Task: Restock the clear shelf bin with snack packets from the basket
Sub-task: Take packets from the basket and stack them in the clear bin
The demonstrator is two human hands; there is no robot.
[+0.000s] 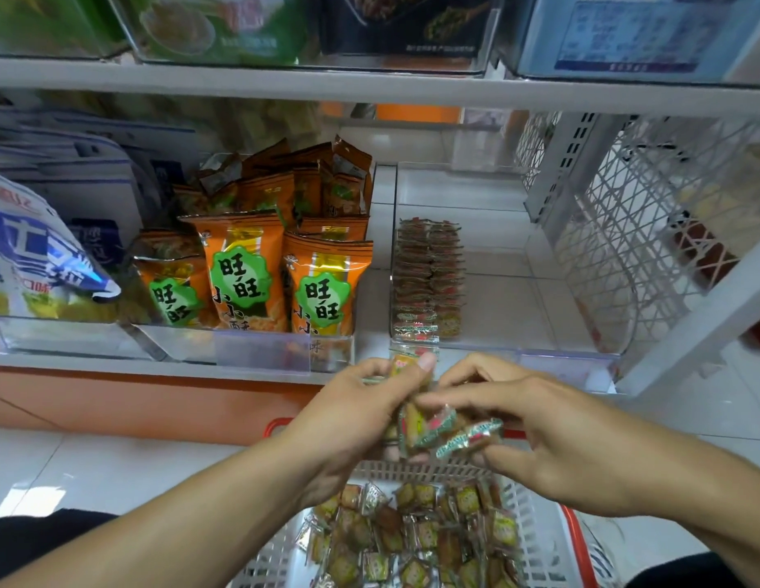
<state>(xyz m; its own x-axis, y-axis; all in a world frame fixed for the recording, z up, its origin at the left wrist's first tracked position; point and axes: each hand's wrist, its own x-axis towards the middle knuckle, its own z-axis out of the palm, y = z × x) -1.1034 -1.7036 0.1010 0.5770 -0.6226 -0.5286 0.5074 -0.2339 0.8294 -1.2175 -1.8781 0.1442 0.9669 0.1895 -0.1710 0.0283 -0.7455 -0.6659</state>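
Snack packets (437, 430) are bunched up between both hands, just above the basket (535, 515) and in front of the clear shelf bin (497, 345). The left hand (361, 409) curls its fingers and thumb around one side of the bunch, and one packet pokes up by the thumb. The right hand (552, 435) pinches the other side with its fingertips. I think the hands are squaring the little packets into a neat stack, so they can slide in flat like the ones already there. The bin sits on the shelf to the right and has one tidy row of packets (427, 278) along its left side, lined up from front to back. The rest of the bin shows its bare floor, so there is lots of room. The white basket with red trim sits low and close, still holding many loose packets in a heap. Next door, another clear bin holds tall orange bags (246, 269).
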